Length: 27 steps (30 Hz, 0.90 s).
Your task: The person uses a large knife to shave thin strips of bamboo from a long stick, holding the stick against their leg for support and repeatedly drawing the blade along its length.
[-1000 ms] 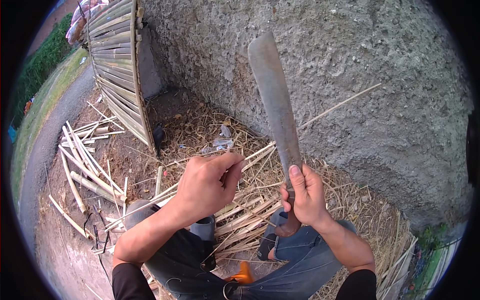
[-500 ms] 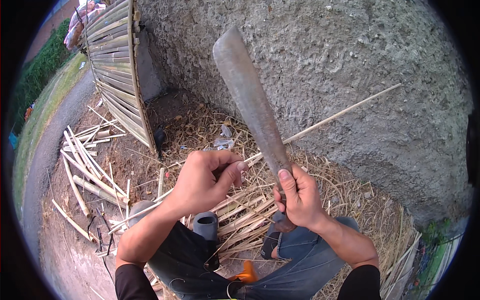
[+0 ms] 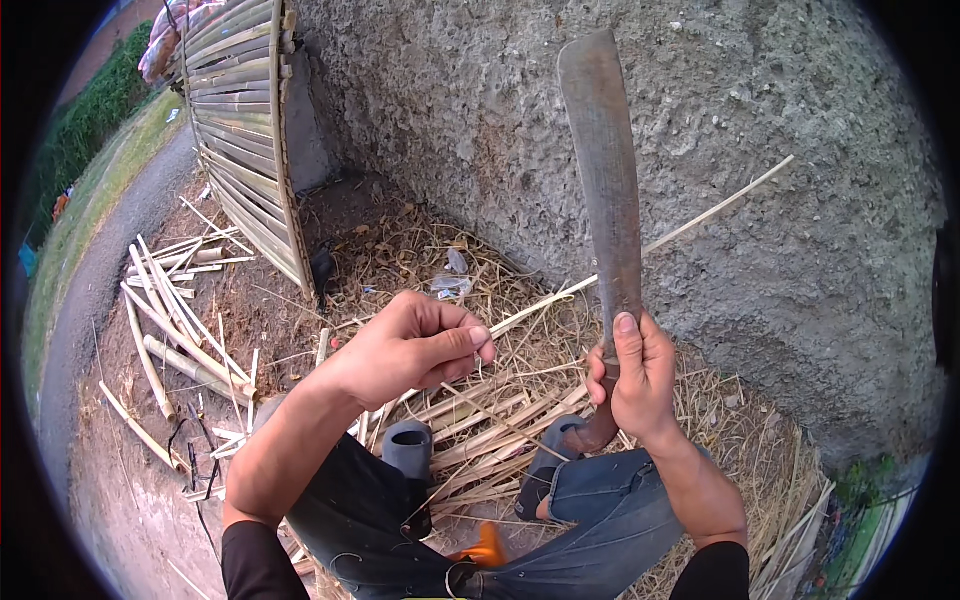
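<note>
My left hand point(image 3: 425, 345) pinches a thin pale bamboo strip point(image 3: 720, 205) between thumb and fingers. The strip slants up to the right and passes behind the blade, its far end in front of the wall. My right hand point(image 3: 640, 375) is wrapped round the handle of a machete point(image 3: 605, 170). Its wide, dull grey blade stands nearly upright, and the curved end of the handle shows below the hand. A fine shaving curls off the strip just left of the blade. Whether blade and strip touch, I cannot tell.
Split bamboo strips point(image 3: 500, 430) lie between my feet, among straw-like shavings. Bamboo poles point(image 3: 190, 365) are scattered at the left. A slatted bamboo panel point(image 3: 240, 130) leans at the far left, beside a rough grey wall point(image 3: 430, 110). An orange object point(image 3: 485, 545) lies near my legs.
The machete has moved right along the strip, away from my left hand, and its blade has swung from a left tilt to nearly upright. My left hand still pinches the strip.
</note>
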### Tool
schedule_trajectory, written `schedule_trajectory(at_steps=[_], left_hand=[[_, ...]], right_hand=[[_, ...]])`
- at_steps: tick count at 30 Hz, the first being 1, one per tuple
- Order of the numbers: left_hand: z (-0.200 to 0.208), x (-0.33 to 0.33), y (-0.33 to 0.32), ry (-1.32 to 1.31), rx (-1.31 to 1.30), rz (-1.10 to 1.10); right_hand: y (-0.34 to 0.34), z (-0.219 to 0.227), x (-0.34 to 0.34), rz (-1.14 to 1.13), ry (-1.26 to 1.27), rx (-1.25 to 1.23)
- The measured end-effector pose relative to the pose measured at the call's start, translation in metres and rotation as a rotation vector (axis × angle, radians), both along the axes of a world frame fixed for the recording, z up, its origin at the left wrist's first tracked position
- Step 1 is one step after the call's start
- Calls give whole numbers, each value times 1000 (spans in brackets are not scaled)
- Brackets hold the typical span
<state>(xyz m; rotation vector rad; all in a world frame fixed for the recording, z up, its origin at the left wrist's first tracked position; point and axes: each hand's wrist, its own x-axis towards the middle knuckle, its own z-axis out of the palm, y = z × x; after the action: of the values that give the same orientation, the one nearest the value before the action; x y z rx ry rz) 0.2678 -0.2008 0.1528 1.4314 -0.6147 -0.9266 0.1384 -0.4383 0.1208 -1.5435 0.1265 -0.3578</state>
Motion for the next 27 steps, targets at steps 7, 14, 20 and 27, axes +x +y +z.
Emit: schedule_trajectory(at_steps=[7,14,20,27], left_hand=[[0,-5,-7,42,4,-37],[-3,-3,-9,134,15,-58],[-6,4,4,193,-15,-40],[-15,11,31,189,33,-55]], right_hand=[[23,-5,-6,163,37,-135],[22,-10,-9,146,53,-159],[0,4,0,-17,-38,-100],[-96,23,-4,-367,-123,-29]])
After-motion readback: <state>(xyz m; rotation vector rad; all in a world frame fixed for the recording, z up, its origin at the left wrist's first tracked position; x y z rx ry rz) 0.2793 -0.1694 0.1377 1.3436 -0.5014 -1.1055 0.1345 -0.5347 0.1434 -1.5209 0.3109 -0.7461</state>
